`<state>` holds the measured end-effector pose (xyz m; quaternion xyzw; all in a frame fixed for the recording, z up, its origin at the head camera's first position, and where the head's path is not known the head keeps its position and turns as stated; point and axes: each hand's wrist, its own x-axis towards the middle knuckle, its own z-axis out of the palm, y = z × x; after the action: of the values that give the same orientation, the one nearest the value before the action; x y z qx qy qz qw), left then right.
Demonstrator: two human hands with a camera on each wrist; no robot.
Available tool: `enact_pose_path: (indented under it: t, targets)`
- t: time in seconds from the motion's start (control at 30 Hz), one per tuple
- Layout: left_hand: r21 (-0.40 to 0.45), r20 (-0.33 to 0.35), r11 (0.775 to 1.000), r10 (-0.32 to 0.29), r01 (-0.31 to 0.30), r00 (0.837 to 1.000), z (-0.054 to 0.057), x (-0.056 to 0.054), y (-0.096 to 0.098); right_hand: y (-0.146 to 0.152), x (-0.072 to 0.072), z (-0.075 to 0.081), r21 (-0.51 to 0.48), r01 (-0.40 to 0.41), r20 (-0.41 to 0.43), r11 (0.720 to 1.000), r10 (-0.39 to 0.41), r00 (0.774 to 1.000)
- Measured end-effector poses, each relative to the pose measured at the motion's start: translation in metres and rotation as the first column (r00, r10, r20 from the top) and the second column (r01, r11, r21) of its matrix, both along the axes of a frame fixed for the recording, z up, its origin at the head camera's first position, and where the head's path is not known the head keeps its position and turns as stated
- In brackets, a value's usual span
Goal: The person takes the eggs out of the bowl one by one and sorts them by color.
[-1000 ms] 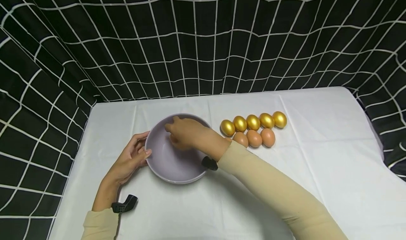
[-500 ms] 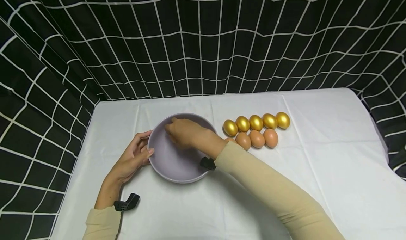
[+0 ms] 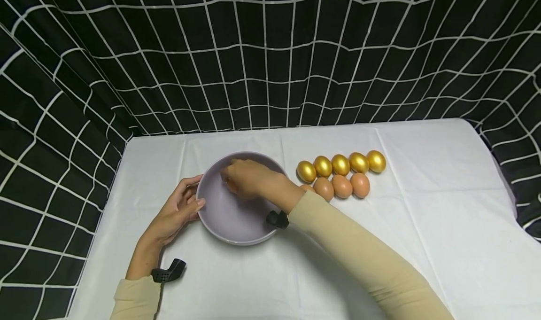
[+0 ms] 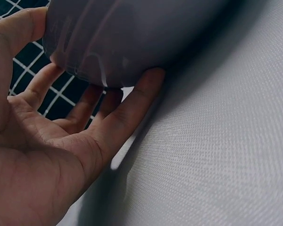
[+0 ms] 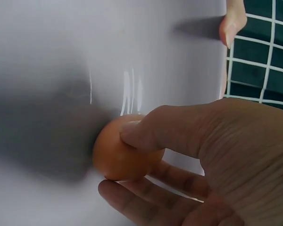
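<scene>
A wide mauve bowl (image 3: 236, 221) stands on the white-covered table. My left hand (image 3: 175, 214) holds its left side, thumb at the rim and fingers against the outer wall; the left wrist view shows the fingertips touching the bowl (image 4: 118, 42). Inside the bowl, near its far left wall, is my right hand (image 3: 247, 178). In the right wrist view that hand (image 5: 179, 155) grips a brown egg (image 5: 127, 150), thumb on top and fingers beneath, close over the bowl's inner surface. The head view hides this egg behind the hand.
Right of the bowl, several golden eggs (image 3: 340, 164) lie in a slanting row. Several brown eggs (image 3: 341, 186) form a row in front of them, the leftmost partly hidden by the right forearm. A black curtain with a white grid (image 3: 270, 66) hangs behind the table (image 3: 444, 193).
The head view has shifted slightly. My right hand stays inside the bowl, its index finger sticking out less than a second ago. My left hand keeps its place on the bowl.
</scene>
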<state>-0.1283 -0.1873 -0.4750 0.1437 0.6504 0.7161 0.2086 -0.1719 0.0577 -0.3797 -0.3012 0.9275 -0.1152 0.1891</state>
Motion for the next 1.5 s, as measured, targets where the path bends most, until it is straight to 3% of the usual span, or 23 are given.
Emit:
enact_pose_path:
  t: [0.33, 0.57, 0.73, 0.87, 1.27, 1.37, 1.5]
  targets:
    - [-0.010, 0.002, 1.000, 0.001, -0.001, 1.000, 0.000, 0.003, -0.006, 0.001, 0.003, 0.001, -0.048, -0.049, -0.001, 0.998, 0.049, 0.999]
    - [-0.001, 0.001, 1.000, -0.006, 0.006, 1.000, -0.001, 0.000, -0.001, 0.017, 0.012, 0.008, -0.114, -0.062, -0.070, 0.992, 0.054, 0.996]
    - [0.002, 0.005, 1.000, 0.001, -0.001, 1.000, -0.002, 0.001, -0.001, 0.033, 0.018, 0.012, -0.185, -0.060, -0.118, 0.981, 0.038, 0.992]
    - [0.002, 0.006, 1.000, -0.002, 0.001, 1.000, -0.001, 0.001, -0.001, 0.046, 0.023, 0.017, -0.261, -0.024, -0.108, 0.965, -0.005, 0.994]
    - [0.007, 0.012, 1.000, 0.003, -0.003, 1.000, 0.000, 0.000, 0.000, 0.091, 0.038, 0.018, -0.461, 0.107, -0.030, 0.881, -0.136, 0.990]
    - [0.003, 0.012, 1.000, 0.005, -0.005, 1.000, 0.000, 0.000, 0.000, 0.100, 0.042, 0.015, -0.529, 0.140, 0.001, 0.837, -0.164, 0.986]
    - [-0.001, 0.013, 1.000, 0.010, -0.010, 1.000, 0.000, 0.000, 0.000, 0.109, 0.045, 0.009, -0.630, 0.189, 0.068, 0.754, -0.189, 0.980]
